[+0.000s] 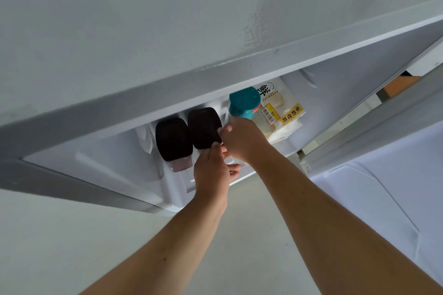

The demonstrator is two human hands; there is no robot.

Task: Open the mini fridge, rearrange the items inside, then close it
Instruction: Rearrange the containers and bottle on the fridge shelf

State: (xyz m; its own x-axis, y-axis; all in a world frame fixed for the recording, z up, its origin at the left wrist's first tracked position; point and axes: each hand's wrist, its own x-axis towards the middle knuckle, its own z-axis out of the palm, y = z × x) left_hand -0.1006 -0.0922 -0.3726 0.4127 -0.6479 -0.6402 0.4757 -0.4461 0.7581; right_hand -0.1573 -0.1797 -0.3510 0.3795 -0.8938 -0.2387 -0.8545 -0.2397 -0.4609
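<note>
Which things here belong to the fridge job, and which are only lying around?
Job: mini fridge; two black-lidded containers; teal-capped bottle; packaged bread; left hand; right hand.
Lying around: orange object behind the door gap.

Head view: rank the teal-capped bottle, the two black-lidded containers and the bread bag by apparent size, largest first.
1. Bread bag, though partly hidden.
2. Left black-lidded container and right black-lidded container: look alike, so unranked.
3. Teal-capped bottle, mostly its cap showing, so uncertain.

Both arms outstretched, hands touching
</note>
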